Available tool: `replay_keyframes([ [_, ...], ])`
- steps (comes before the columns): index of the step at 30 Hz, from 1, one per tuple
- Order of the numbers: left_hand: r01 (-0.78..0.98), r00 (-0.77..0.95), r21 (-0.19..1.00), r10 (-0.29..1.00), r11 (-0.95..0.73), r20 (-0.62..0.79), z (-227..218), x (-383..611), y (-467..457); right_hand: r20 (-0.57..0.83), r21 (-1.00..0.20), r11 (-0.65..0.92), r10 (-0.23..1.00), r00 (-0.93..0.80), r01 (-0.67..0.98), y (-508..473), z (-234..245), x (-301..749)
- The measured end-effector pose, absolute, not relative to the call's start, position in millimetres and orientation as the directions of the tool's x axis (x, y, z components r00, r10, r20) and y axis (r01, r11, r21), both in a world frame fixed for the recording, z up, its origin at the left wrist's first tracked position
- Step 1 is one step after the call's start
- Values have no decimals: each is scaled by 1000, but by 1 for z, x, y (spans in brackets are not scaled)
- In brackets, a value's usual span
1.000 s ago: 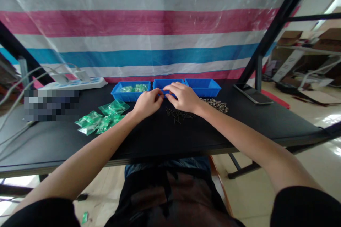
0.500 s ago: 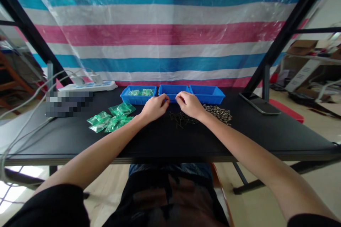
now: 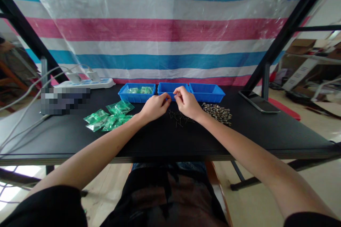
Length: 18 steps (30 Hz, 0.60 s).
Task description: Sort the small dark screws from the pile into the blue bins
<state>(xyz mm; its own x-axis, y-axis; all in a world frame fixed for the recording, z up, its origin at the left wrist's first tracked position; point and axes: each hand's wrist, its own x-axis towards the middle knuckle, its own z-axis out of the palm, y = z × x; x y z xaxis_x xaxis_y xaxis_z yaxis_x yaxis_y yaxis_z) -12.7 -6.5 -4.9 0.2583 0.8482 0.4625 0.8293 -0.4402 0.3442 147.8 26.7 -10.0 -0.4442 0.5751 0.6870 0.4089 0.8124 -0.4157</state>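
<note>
My left hand (image 3: pixel 156 106) is closed in a pinch before the middle blue bin (image 3: pixel 165 87); whatever is between its fingertips is too small to name. Facing it, my right hand (image 3: pixel 186 103) also pinches, its fingertips a short way from the left ones, and its hold cannot be made out. Dark thin screws (image 3: pixel 178 118) lie scattered on the table beneath my right hand. To the right of that wrist is a heap of small shiny metal pieces (image 3: pixel 217 113). Green plastic packets (image 3: pixel 109 116) lie left of my left forearm.
A left blue bin (image 3: pixel 136 97) holds several green packets; a right blue bin (image 3: pixel 206 96) stands beside the middle one. A phone (image 3: pixel 258 101) lies at the right. A white power strip (image 3: pixel 87 84) with cables (image 3: pixel 29 94) sits at the back left of the black table (image 3: pixel 160 142).
My right hand has lifted slightly and its fingers have shifted at the tips. My left hand stays nearly in place, still pinched. The whole view has moved a little.
</note>
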Motion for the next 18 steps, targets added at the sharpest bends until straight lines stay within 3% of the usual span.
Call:
replay_keyframes([
  [11,811,336,322,839,-488,428,-7,-14,-5,665,-402,801,588,-460,444,24,-7,148],
  [18,838,319,284,839,-467,440,-6,-14,-5,590,-466,781,625,-511,416,21,-9,145],
])
